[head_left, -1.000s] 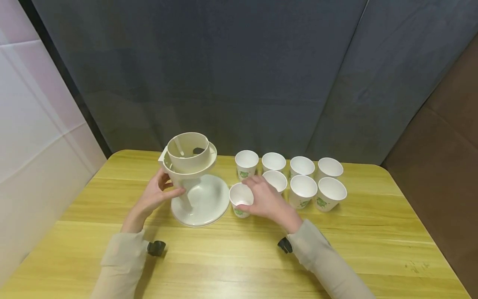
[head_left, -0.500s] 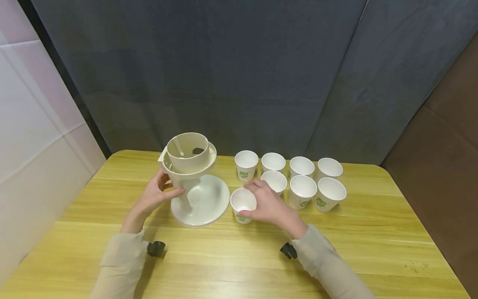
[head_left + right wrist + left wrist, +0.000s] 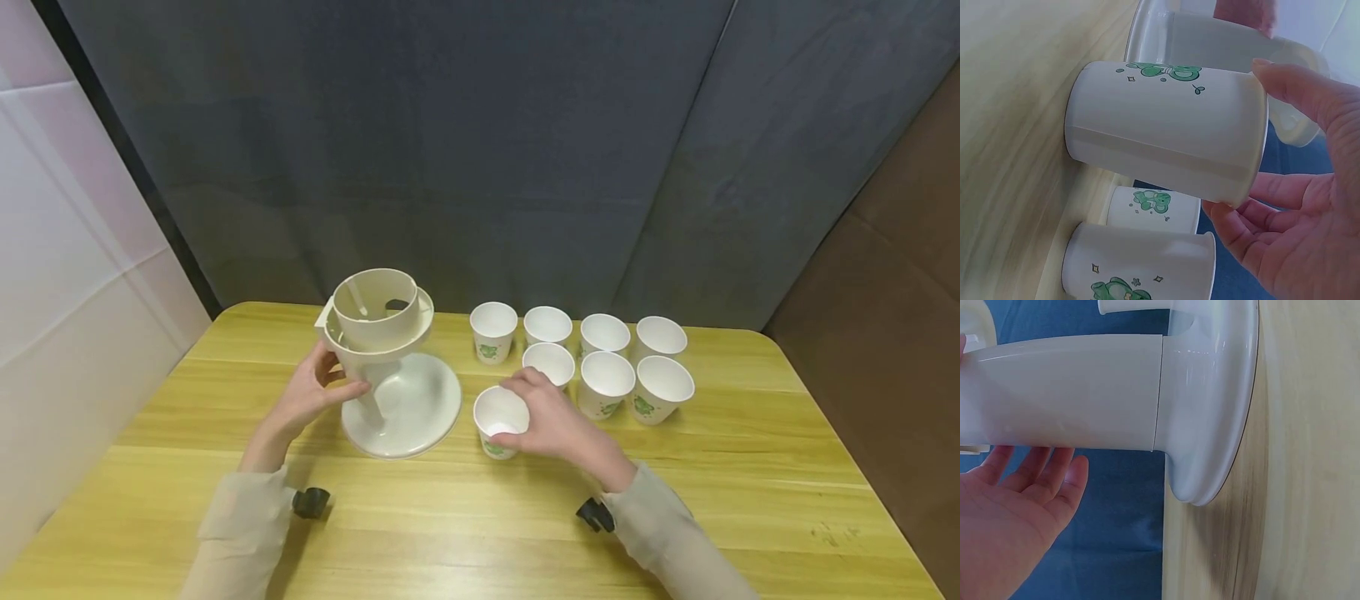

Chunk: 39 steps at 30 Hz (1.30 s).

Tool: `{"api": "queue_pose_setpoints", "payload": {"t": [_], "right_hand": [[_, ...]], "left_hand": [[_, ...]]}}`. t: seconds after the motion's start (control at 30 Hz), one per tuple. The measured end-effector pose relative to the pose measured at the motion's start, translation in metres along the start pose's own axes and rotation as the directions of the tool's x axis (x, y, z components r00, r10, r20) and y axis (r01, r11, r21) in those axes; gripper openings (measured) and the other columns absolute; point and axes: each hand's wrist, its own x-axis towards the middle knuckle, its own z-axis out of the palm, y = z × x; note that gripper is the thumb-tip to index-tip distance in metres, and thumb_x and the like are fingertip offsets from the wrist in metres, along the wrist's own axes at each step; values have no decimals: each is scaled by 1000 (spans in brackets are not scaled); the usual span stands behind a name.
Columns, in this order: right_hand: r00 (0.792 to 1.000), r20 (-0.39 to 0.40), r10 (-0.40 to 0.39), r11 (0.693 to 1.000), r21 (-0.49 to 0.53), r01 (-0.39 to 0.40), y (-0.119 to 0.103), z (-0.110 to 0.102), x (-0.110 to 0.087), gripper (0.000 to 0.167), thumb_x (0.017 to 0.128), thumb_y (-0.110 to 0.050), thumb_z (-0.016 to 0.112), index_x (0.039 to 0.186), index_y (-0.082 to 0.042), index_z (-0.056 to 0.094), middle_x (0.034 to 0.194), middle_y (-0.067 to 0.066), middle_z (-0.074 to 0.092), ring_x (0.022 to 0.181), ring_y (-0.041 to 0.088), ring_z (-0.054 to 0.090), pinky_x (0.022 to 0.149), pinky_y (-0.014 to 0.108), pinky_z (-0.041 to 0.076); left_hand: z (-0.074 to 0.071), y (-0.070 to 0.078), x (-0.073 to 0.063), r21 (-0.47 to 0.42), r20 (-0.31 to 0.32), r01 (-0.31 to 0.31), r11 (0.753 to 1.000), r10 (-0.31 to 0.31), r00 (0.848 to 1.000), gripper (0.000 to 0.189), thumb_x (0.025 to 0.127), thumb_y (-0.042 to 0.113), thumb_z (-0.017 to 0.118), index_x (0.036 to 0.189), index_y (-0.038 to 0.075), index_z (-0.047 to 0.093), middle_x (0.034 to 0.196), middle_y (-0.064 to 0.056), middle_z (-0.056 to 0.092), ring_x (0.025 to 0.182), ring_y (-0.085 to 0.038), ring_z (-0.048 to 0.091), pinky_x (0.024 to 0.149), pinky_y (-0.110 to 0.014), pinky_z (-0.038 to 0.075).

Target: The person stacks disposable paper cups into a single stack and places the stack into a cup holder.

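Note:
On the table's left side stands a white plastic stand with a round base, a thick column and a cream ring-shaped top. My left hand grips that column just under the ring, thumb on the near side and fingers on the other. To its right, my right hand holds a white paper cup by its rim, between thumb and fingers. Green cartoon prints mark the side of this upright cup, seen close in the right wrist view. Its bottom is right at the tabletop.
Several matching paper cups stand upright in two rows behind and right of my right hand. A lone cup ends the back row on the left. A dark curtain hangs behind the wooden table.
My right hand has shifted the paper cup to the right and towards me, away from the stand's base and the back-row cup. My left hand stays on the column.

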Motion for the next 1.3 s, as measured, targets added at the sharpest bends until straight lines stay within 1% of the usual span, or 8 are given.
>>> {"api": "queue_pose_setpoints", "payload": {"t": [0.23,0.47,0.8,0.97,1.07,1.17,1.23,1.3], "right_hand": [[1000,7,-30,999,14,30,3,-3,-8,60,67,-32,82,111,3,62,112,12,54,102,26,53,87,43,47],[1000,19,-21,1000,14,21,3,-6,-14,63,67,-32,81,113,5,61,115,14,54,103,29,54,89,45,47],[999,6,-31,1000,0,31,4,-8,-25,62,66,-32,82,113,4,61,113,12,54,100,26,54,84,43,49],[1000,5,-28,1000,-1,28,3,-10,-27,62,65,-32,82,113,3,62,113,11,54,99,24,54,83,42,50],[999,-5,-47,999,-11,47,4,-10,-28,63,65,-33,82,113,2,61,112,10,54,98,24,54,82,41,50],[997,-20,-70,998,-7,70,5,-11,-29,65,66,-34,82,115,2,60,114,11,53,99,24,55,84,41,50],[996,-42,-82,997,11,83,6,-12,-31,67,66,-34,82,117,3,58,116,12,53,101,25,56,86,41,50],[994,-68,-90,995,32,93,6,-14,-33,70,67,-34,82,120,3,56,119,13,53,105,27,56,89,42,49]], "left_hand": [[0,1,-4,1,14,-25,1000,25,1000,74,76,-5,67,140,4,32,122,11,47,109,-7,47,87,-17,42],[0,2,-8,14,12,-27,1000,26,1000,73,75,-5,68,139,1,33,120,12,49,108,-6,47,87,-17,42],[2,4,-12,32,2,-23,999,23,1000,72,74,-5,69,137,-2,33,117,13,51,106,-4,49,86,-17,43],[4,5,-14,23,-6,-22,999,23,1000,70,74,-6,69,136,-1,34,117,12,50,107,-3,48,87,-15,42],[5,6,-15,39,-5,-16,999,17,1000,72,74,-6,70,136,-1,34,120,7,49,109,-4,47,89,-15,41],[4,11,-19,120,-8,14,993,-13,1000,72,75,-1,72,136,-1,34,124,-5,48,111,-9,46,91,-18,41],[2,15,-22,188,-8,43,981,-42,999,72,75,4,75,136,-1,36,125,-12,49,113,-17,46,93,-25,42],[0,20,-26,247,-7,72,966,-73,997,72,76,8,76,135,-2,37,126,-18,49,114,-26,46,94,-35,42]]}}
